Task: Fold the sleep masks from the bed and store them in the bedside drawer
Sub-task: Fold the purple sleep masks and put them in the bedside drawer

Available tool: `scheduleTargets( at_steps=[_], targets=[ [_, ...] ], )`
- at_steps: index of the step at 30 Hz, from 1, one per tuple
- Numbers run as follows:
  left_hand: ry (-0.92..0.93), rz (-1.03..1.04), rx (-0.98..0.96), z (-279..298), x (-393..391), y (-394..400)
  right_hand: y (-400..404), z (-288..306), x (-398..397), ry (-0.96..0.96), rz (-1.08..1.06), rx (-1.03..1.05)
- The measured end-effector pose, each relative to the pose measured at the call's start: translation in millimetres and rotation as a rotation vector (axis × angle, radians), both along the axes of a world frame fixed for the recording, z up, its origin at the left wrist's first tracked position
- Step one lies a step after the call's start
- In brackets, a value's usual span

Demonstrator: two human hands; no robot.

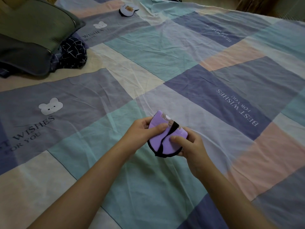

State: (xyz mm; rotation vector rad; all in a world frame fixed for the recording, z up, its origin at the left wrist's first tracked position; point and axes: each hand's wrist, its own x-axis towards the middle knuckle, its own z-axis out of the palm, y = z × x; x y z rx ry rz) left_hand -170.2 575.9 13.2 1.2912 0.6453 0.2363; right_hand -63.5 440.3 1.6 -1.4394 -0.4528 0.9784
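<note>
Over the bed, two hands hold a purple sleep mask.

Left hand pinches the mask's left side, and right hand grips its right side with the thumb on top. Its black strap runs across it. Another sleep mask lies far away on the patchwork sheet, near the green pillow.

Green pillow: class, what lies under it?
Under the green pillow lie a dark grey pillow and a navy patterned cloth, which sticks out. How far the cloth runs beneath is covered.
</note>
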Motion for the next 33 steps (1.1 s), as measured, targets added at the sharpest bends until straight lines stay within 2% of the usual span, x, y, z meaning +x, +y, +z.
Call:
scheduleTargets(
  at_steps=[2, 8, 11, 14, 16, 18, 21, 24, 26, 29, 33],
  targets=[
    [0.002, 0.044, 0.01, -4, 1, -3, -1, -2, -3, 0.072, -0.003, -0.046],
    [0.059, 0.021, 0.104, -9, 2, -8, 8, -1, -7, 0.062, -0.125, -0.107],
    [0.067, 0.074, 0.043, -10, 0, -7, 15, 0, -6, 0.053, -0.115, -0.078],
    [0.14, 0.064, -0.051, -15, -6, -3, 23, -5, -4, 0.014, -0.229, -0.109],
    [0.214, 0.0, -0.02, -21, -13, 0, 27, -7, -4, -0.006, -0.273, -0.12],
    [0.208, 0.008, -0.023, -26, -20, 3, 30, -8, -7, 0.007, -0.287, -0.119],
    [0.13, 0.14, -0.113, -29, -29, 6, 32, -8, -15, 0.088, -0.225, -0.121],
    [0.106, 0.228, -0.112, -28, -42, 12, 35, -5, -25, 0.095, -0.096, -0.182],
    [0.152, 0.287, -0.047, -29, -58, 17, 39, -1, -34, 0.081, -0.094, -0.193],
    [0.232, 0.485, 0.004, -36, -97, 22, 49, 8, -53, 0.105, -0.109, -0.196],
    [0.29, 0.693, -0.04, -41, -168, 19, 69, 24, -94, 0.126, 0.005, -0.189]
  ],
)
